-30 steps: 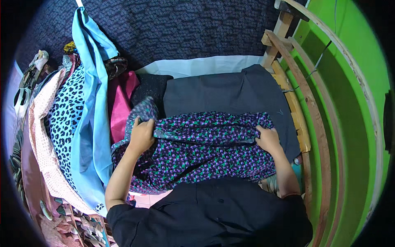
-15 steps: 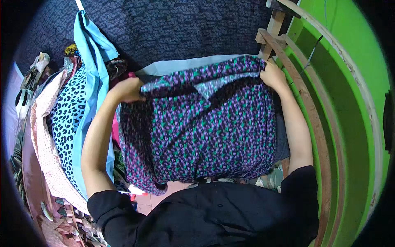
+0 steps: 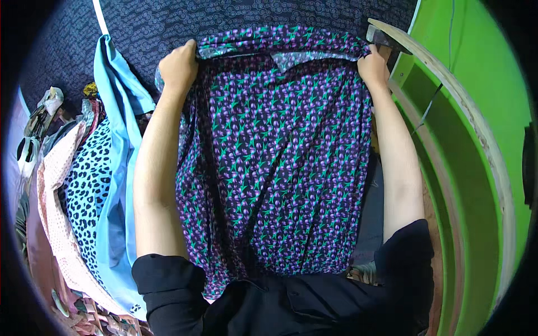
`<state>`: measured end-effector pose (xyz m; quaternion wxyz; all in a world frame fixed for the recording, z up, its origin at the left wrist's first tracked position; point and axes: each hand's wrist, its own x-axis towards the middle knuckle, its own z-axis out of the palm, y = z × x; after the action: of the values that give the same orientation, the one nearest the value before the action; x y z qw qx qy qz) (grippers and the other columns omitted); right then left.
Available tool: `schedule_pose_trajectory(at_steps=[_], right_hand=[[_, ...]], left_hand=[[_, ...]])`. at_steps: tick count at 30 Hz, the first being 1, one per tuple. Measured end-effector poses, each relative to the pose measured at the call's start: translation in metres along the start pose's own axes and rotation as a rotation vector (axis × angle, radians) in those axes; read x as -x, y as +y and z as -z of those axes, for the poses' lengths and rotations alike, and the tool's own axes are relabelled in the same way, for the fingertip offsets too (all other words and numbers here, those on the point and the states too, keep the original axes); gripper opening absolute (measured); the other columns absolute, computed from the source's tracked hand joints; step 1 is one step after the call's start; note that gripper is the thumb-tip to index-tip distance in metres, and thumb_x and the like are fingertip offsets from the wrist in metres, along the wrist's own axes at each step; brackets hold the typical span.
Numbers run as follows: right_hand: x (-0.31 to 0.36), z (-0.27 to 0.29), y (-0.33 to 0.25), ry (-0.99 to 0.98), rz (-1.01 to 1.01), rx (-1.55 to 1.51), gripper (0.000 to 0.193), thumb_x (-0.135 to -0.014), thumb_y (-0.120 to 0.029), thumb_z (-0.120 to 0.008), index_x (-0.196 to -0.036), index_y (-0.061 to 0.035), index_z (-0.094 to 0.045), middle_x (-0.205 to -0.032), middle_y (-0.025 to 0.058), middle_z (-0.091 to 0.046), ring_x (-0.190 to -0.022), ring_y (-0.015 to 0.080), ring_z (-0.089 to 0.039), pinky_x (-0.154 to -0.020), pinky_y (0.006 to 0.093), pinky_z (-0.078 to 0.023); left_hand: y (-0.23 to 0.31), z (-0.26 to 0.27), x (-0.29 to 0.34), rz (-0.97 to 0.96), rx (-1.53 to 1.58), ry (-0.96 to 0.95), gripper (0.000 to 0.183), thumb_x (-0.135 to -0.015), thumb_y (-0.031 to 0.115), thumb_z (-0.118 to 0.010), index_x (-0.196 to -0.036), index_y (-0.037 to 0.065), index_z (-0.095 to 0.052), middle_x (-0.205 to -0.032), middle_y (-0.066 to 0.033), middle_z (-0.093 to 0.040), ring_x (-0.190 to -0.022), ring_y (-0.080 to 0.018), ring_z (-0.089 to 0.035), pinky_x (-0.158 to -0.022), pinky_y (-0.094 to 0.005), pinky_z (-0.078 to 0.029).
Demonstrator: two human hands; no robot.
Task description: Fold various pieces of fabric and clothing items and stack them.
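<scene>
A dark garment (image 3: 280,162) with a purple and green tulip print hangs stretched between my two hands. My left hand (image 3: 180,66) is closed round its upper left corner. At the upper right corner, my right hand (image 3: 374,67) grips the cloth in closed fingers. Between them the top edge is folded over, and a patch of paler reverse side shows at its middle. From there the cloth falls in long creases toward my body, its lower end reaching my black shirt (image 3: 302,297). Which kind of garment it is, I cannot tell.
On the left hang a light blue garment (image 3: 116,157), a blue leopard-print cloth (image 3: 85,207) and a pale pink dotted cloth (image 3: 56,185). A dark patterned fabric (image 3: 235,17) spans the far side. A curved-looking wooden rail (image 3: 476,106) runs along the green wall (image 3: 499,61) at right.
Both hands have risen and moved farther from my body, carrying the printed garment. It now hangs longer and smoother, with its folded top edge higher against the dark patterned fabric.
</scene>
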<state>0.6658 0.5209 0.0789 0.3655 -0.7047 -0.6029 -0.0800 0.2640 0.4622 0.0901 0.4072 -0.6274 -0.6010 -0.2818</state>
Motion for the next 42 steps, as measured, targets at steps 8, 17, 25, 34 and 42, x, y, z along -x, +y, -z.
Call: schedule_pose_trajectory(at_steps=[8, 17, 25, 34, 42], right_hand=[[-0.003, -0.051, 0.068, -0.022, 0.094, -0.128, 0.050, -0.069, -0.019, -0.054, -0.119, -0.0137, -0.045, -0.097, 0.0218, -0.059, -0.093, 0.0389, -0.056, -0.079, 0.0409, -0.046], [0.004, -0.006, 0.081, -0.310, 0.163, -0.421, 0.033, -0.065, -0.007, -0.057, -0.096, 0.0035, -0.058, -0.086, 0.0166, -0.063, -0.081, 0.0244, -0.059, -0.073, 0.0306, -0.044], [0.093, 0.052, 0.099, 0.050, 0.407, -0.335, 0.025, -0.081, -0.010, -0.049, -0.103, -0.0058, -0.058, -0.100, 0.0140, -0.059, -0.099, 0.0280, -0.053, -0.087, 0.0334, -0.039], [0.255, 0.048, 0.163, -0.092, 0.085, -0.759, 0.042, -0.086, -0.010, -0.046, -0.127, -0.0014, -0.039, -0.128, 0.0105, -0.043, -0.121, 0.0198, -0.037, -0.102, 0.0310, -0.026], [0.386, 0.083, 0.134, -0.247, -0.613, -1.082, 0.032, -0.089, -0.015, -0.040, -0.118, -0.0080, -0.051, -0.110, 0.0039, -0.056, -0.095, 0.0117, -0.056, -0.076, 0.0245, -0.046]], left_hand=[[0.000, -0.002, 0.013, -0.081, 0.239, -0.583, 0.046, -0.060, 0.026, -0.072, -0.097, 0.007, -0.051, -0.093, -0.0176, -0.061, -0.090, -0.0352, -0.057, -0.074, -0.0443, -0.045], [-0.026, 0.013, 0.024, -0.101, 0.501, -0.711, 0.033, -0.073, 0.026, -0.064, -0.096, 0.004, -0.058, -0.088, -0.0190, -0.061, -0.086, -0.0350, -0.058, -0.071, -0.0412, -0.044], [-0.009, 0.079, 0.050, -0.199, 0.531, -0.096, 0.040, -0.064, -0.004, -0.051, -0.103, 0.002, -0.055, -0.092, -0.0179, -0.060, -0.086, -0.0351, -0.057, -0.075, -0.0403, -0.045], [0.024, 0.156, 0.169, -0.279, 0.680, -0.486, 0.052, -0.053, 0.002, -0.068, -0.103, 0.004, -0.054, -0.086, -0.0153, -0.058, -0.078, -0.0338, -0.056, -0.068, -0.0374, -0.045], [-0.019, 0.193, 0.301, -0.117, 0.266, -0.562, 0.024, -0.049, 0.004, -0.064, -0.072, 0.011, -0.062, -0.109, -0.0072, -0.051, -0.111, -0.0250, -0.043, -0.087, -0.0430, -0.027]])
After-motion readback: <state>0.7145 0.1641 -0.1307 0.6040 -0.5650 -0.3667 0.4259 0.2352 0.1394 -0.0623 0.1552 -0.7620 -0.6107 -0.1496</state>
